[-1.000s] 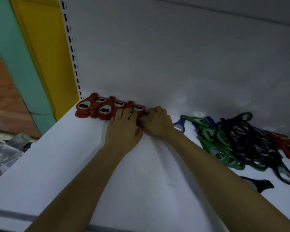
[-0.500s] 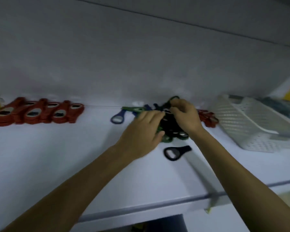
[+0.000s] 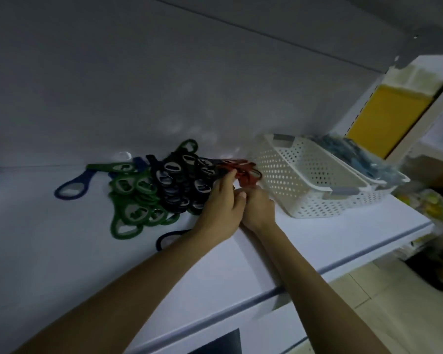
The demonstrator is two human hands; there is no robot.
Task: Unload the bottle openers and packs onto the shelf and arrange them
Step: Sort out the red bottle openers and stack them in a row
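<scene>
I'm watching the left hand (image 3: 223,200) pinching the near edge of the red bottle openers (image 3: 243,172), its fingers curling onto the top one. The right hand (image 3: 257,210) is pressing in just beside it with its fingers tucked under the same bunch. I cannot tell whether it is gripping anything.

The reds are lying at the fingertips on the white shelf (image 3: 62,251). They are sitting between the black bottle openers (image 3: 182,180) left of the hands and the perforated basket (image 3: 304,180) just right of them. Beyond the black heap the green bottle openers (image 3: 136,200) are sprawling, with a blue bottle opener (image 3: 72,185) furthest left. A lone black opener (image 3: 169,238) is lying under the left forearm. Past the first basket, a second basket (image 3: 384,185) is holding the blue packs (image 3: 356,159).

I'm judging the heap to be tangled, loop through loop. Lifting the reds could drag black ones along, scatter them off the shelf edge, or knock the basket.

I'm reading no brand or lettering anywhere.
</scene>
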